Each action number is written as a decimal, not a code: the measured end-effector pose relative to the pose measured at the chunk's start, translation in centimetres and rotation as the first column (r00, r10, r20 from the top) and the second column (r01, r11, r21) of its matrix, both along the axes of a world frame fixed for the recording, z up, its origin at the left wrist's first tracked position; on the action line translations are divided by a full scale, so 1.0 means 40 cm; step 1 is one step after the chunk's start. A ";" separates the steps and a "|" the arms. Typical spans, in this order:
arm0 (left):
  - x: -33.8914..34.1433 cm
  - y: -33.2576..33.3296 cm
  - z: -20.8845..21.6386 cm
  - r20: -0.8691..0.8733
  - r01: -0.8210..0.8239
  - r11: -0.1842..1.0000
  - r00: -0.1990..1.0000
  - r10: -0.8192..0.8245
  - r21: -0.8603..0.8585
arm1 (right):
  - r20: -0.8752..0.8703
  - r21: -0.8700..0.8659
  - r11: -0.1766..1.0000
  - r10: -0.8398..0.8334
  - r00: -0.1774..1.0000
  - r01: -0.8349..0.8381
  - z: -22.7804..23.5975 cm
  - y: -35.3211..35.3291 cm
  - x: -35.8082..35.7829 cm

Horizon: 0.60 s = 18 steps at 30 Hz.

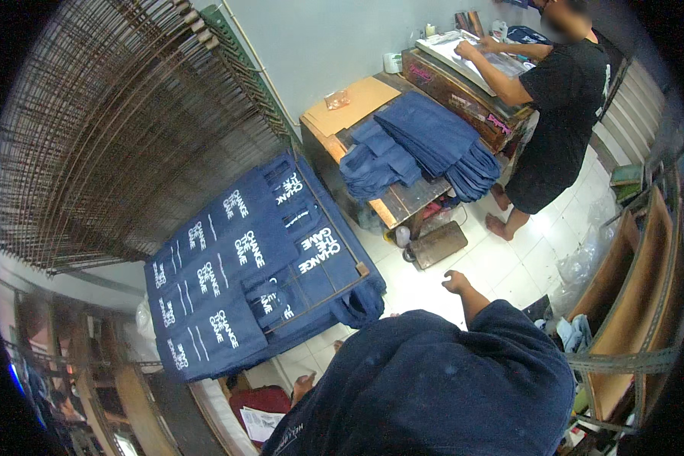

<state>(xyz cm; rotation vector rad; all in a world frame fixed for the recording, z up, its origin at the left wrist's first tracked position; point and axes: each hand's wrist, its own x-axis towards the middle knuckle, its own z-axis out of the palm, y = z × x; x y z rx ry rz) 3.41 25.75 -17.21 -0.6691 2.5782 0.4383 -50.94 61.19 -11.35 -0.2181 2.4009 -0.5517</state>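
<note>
My right hand (456,283) hangs over the white tiled floor, its thumb and fingers apart and nothing in it. Low beside my body is my left hand (304,386), partly hidden by my dark blue shirt; its visible fingers are loosely apart with nothing seen in them. It is nearest to the drying rack's lower layer of navy fabric bags (235,262), which lie flat in overlapping rows with white lettering. A thin metal rack frame (311,308) crosses over some of those bags. Neither hand touches the bags.
Many raised wire rack shelves (152,114) lean at the upper left. A wooden table (391,216) carries folded navy bags (433,140) and brown board (349,114). A co-worker (566,114) bends over a white-framed screen (471,61). Wooden shelves (623,304) stand right; a brown box (437,245) sits on the floor.
</note>
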 end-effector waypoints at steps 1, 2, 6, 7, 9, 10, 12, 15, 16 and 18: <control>-0.009 -0.006 0.000 0.015 -0.187 0.975 0.982 0.187 0.123 | 0.002 0.007 1.000 -0.006 1.000 0.006 -0.003 0.003 -0.003; -0.020 -0.008 -0.003 0.052 -0.367 0.899 0.930 0.365 0.239 | 0.004 0.015 1.000 -0.011 1.000 0.011 -0.009 0.010 -0.009; -0.062 -0.030 0.003 -0.092 -0.444 0.767 0.837 0.540 0.462 | 0.041 0.078 0.997 -0.011 0.999 0.008 -0.005 0.011 -0.026; -0.072 -0.035 0.006 -0.158 -0.411 0.764 0.823 0.546 0.498 | 0.041 0.073 0.997 -0.007 0.999 0.004 -0.004 0.006 -0.031; -0.106 -0.039 0.019 -0.284 -0.333 0.756 0.781 0.556 0.563 | 0.037 0.065 0.998 -0.001 0.999 -0.001 -0.002 -0.003 -0.041; -0.123 -0.033 0.031 -0.199 -0.438 0.660 0.722 0.663 0.611 | 0.013 0.042 0.999 -0.008 1.000 0.008 0.001 -0.008 -0.044; -0.220 0.017 0.170 -0.009 -0.607 0.426 0.568 0.823 0.671 | -0.042 0.002 0.999 -0.032 0.999 0.032 0.010 -0.018 -0.054; -0.086 -0.043 0.043 0.272 -0.614 0.000 0.350 0.897 0.789 | -0.079 -0.155 0.986 -0.078 0.994 0.065 0.044 -0.087 -0.064; -0.102 -0.033 0.049 0.250 -0.606 -0.024 0.291 0.923 0.795 | -0.116 -0.157 0.980 -0.141 0.983 0.122 0.038 -0.094 -0.079; -0.169 0.021 0.142 0.212 -0.588 -0.074 0.170 0.962 0.806 | -0.201 -0.330 0.921 -0.282 0.938 0.206 0.017 -0.092 -0.113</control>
